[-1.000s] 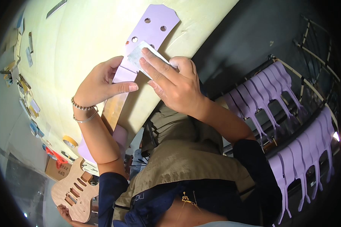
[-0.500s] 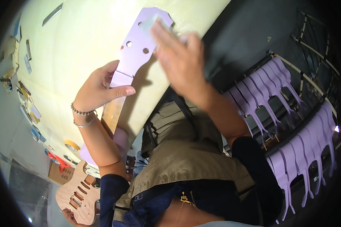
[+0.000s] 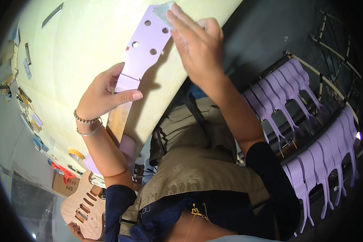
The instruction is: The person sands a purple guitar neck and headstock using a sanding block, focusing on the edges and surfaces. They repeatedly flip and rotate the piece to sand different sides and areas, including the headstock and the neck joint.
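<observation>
A lilac-painted guitar [image 3: 141, 54] slants across the pale table, its headstock pierced by several round holes. Bare wood shows along the neck [image 3: 119, 121] below the nut end, and my forearm covers part of the lilac body. My left hand [image 3: 103, 92] is closed round the neck just under the headstock, thumb across it. Between the fingers of my right hand [image 3: 199, 52] is a greyish piece of sandpaper [image 3: 162, 15], pressed against the far end of the headstock.
A ruler-like strip [image 3: 52, 15] lies on the table [image 3: 72, 52]; small tools line its left side near a yellow tape roll [image 3: 76, 154]. Another person's hand [image 3: 74, 230] touches a bare wooden guitar body [image 3: 90, 201]. Lilac parts [image 3: 320, 153] hang on racks at right.
My right hand has moved up and slightly right with the sandpaper, to the headstock's far end. The guitar has shifted slightly up and left; my left hand keeps its grip.
</observation>
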The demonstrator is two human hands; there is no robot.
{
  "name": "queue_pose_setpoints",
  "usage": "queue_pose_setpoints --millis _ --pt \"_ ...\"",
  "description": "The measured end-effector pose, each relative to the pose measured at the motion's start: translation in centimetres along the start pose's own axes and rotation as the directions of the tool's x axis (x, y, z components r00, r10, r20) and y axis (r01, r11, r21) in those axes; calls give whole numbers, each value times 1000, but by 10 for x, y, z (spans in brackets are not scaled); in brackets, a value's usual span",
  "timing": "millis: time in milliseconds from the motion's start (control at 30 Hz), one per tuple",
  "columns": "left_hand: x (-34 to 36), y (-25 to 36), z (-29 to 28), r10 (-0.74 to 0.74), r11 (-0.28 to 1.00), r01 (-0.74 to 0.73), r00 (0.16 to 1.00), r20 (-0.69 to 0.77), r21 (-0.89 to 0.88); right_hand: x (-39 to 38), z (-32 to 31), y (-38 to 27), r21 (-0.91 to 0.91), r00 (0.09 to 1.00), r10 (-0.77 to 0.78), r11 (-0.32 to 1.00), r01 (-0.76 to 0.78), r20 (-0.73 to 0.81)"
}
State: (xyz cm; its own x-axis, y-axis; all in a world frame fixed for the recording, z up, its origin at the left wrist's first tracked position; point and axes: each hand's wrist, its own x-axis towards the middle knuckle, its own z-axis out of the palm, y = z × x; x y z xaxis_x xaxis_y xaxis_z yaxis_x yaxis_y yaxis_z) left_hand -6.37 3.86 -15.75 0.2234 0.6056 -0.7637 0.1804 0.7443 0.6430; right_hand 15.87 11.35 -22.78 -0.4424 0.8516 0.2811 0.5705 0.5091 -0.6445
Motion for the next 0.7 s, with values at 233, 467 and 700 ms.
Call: queue_pose_setpoints --millis 233,467,700 --pt "-1 -1 0 -4 1000 4 1000 8 -1 -6 -1 -1 -29 998 -35 999 37 46" --pt "1 1 -2 23 999 -24 1000 7 42 -26 -4 -21 23 997 -51 999 50 57" --pt "2 -2 -1 65 997 -64 998 -6 49 -30 -11 -47 61 993 30 997 -37 115"
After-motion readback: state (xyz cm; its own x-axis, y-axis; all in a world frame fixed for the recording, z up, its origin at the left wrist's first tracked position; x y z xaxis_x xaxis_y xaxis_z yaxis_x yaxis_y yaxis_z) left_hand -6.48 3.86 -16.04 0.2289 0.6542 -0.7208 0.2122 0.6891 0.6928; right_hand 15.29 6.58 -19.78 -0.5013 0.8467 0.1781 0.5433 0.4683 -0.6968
